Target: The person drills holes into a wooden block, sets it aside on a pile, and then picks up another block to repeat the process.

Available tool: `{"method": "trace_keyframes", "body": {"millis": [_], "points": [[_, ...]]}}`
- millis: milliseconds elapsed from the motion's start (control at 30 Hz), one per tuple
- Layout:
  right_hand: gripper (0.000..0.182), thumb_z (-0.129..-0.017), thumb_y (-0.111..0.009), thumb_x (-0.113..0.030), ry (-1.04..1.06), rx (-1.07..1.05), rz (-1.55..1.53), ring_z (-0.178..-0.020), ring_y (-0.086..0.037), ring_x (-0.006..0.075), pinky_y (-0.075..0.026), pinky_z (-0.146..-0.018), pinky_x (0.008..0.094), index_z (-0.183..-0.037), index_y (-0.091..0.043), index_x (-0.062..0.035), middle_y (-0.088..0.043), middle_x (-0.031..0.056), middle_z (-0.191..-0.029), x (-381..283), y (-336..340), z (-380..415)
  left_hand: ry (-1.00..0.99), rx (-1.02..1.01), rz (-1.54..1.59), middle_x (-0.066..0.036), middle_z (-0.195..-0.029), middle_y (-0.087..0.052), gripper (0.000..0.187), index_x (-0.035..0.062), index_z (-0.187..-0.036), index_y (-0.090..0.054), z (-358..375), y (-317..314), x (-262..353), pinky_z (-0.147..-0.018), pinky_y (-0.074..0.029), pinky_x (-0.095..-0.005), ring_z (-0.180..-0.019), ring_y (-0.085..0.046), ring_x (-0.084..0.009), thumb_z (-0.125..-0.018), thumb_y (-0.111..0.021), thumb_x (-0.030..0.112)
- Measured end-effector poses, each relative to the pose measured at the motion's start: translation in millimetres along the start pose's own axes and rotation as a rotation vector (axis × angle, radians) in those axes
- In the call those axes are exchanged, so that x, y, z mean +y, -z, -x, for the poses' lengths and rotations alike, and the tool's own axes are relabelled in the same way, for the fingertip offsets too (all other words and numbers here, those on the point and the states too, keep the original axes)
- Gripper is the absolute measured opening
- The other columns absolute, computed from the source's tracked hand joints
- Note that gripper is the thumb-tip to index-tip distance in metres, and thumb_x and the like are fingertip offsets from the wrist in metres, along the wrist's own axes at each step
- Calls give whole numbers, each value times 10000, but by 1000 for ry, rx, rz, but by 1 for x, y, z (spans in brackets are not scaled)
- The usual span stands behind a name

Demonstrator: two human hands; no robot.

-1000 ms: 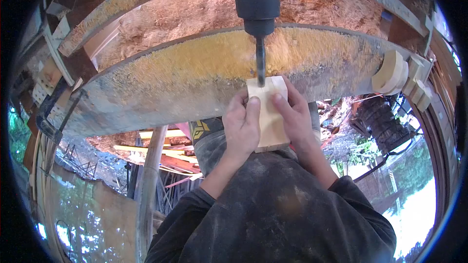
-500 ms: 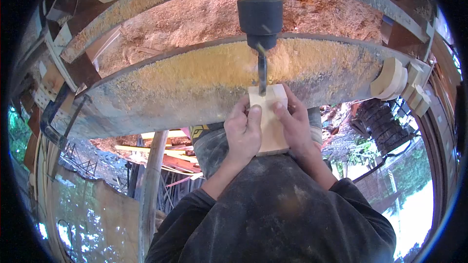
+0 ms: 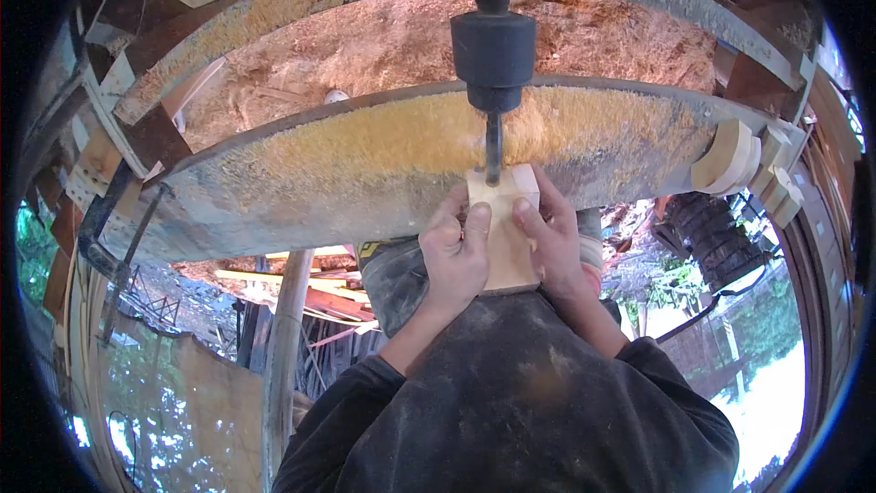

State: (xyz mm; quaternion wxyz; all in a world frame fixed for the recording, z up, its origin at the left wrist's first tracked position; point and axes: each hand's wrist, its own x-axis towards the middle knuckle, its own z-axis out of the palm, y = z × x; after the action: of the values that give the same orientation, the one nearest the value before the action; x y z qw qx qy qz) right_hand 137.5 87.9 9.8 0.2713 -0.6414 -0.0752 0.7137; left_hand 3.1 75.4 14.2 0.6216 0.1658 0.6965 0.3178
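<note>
A pale wooden block (image 3: 507,242) is held between my two hands, its near end against the front of my dark, dusty top. My left hand (image 3: 456,251) grips its left side, thumb lying on the upper face. On the opposite side my right hand (image 3: 552,242) clasps it the same way. The tip of a drill bit (image 3: 494,151) meets the block's far end, where a pale notch shows. Above the bit is a dark drill chuck (image 3: 494,50).
A sawdust-covered bench (image 3: 301,173) curves across behind the block. Curved wood pieces (image 3: 727,155) rest at its right end, with small blocks (image 3: 778,192) beside them. At the left hangs a metal clamp (image 3: 100,237). A wooden post (image 3: 287,329) stands below the bench.
The view has shifted slightly, so chuck and bench sit lower in it. The bit's tip stays at the block's far end, and both hands keep their hold.
</note>
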Motion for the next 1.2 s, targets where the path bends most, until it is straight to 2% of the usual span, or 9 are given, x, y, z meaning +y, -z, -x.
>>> {"method": "trace_keyframes", "body": {"millis": [267,333,433,567,667,867,1067,1167,1200], "points": [[633,-980,-636,-187,5,4,5,-1152,-560,146,-453,-990,297,-1477,-351,82,-592,106,-1294,-6,-4,-2,10,-10,-51,-123,-1072,-687,229,-101,-1141,-644,-4,2,3,-795,-501,-253,-949,-630,-125,-984,-595,58],[625,-981,-631,-180,5,2,30,-1153,-559,145,-455,-987,296,-1475,-354,82,-590,107,-1297,-10,-6,-3,21,2,59,-123,-1047,-693,223,-108,-1117,-648,-5,-1,4,-783,-501,-252,-931,-631,-122,-983,-596,62],[607,-982,-622,-165,0,-1,61,-1155,-556,143,-460,-980,293,-1472,-361,82,-584,109,-1304,-13,-6,-4,-81,13,-97,-108,-1013,-691,225,-104,-1131,-640,-9,-1,5,-761,-500,-250,-898,-623,-108,-984,-587,59],[567,-981,-602,-129,-4,8,36,-1144,-558,139,-464,-970,288,-1458,-382,85,-593,110,-1289,-12,-5,-7,-41,8,-38,-101,-987,-687,223,-86,-1151,-640,-9,-3,8,-743,-500,-249,-873,-620,-104,-979,-584,44],[547,-980,-593,-114,-16,-1,161,-1115,-571,131,-471,-950,282,-1447,-395,90,-611,106,-1260,-17,-3,-8,-113,52,-88,-79,-915,-683,218,-62,-1153,-650,-11,-7,10,-710,-492,-249,-818,-606,-93,-975,-585,46],[529,-975,-605,-124,51,38,123,-1040,-587,110,-486,-901,270,-1430,-429,80,-635,89,-1196,-15,-8,-10,-90,76,-144,-49,-782,-657,226,-42,-1124,-661,-10,-5,-1,-654,-474,-266,-717,-567,-86,-983,-587,118],[488,-975,-605,-127,55,-57,53,-1031,-586,98,-487,-901,273,-1416,-467,31,-647,69,-1168,-16,-8,-9,-29,85,-149,-93,-776,-674,248,-52,-1038,-660,-13,-2,-7,-642,-484,-311,-702,-596,-121,-981,-602,182],[449,-987,-587,-122,77,1,155,-1030,-585,96,-488,-901,270,-1400,-484,21,-650,60,-1158,-3,-5,-4,-45,58,-85,-122,-796,-687,268,-56,-1000,-657,-8,4,-17,-667,-496,-311,-728,-622,-138,-984,-600,205],[449,-987,-587,-122,98,-8,156,-1030,-585,96,-488,-901,270,-1400,-484,21,-650,60,-1158,1,-3,-2,-113,55,-220,-132,-800,-685,275,-57,-1007,-653,-2,6,-19,-680,-500,-309,-743,-629,-143,-986,-596,211]]}}
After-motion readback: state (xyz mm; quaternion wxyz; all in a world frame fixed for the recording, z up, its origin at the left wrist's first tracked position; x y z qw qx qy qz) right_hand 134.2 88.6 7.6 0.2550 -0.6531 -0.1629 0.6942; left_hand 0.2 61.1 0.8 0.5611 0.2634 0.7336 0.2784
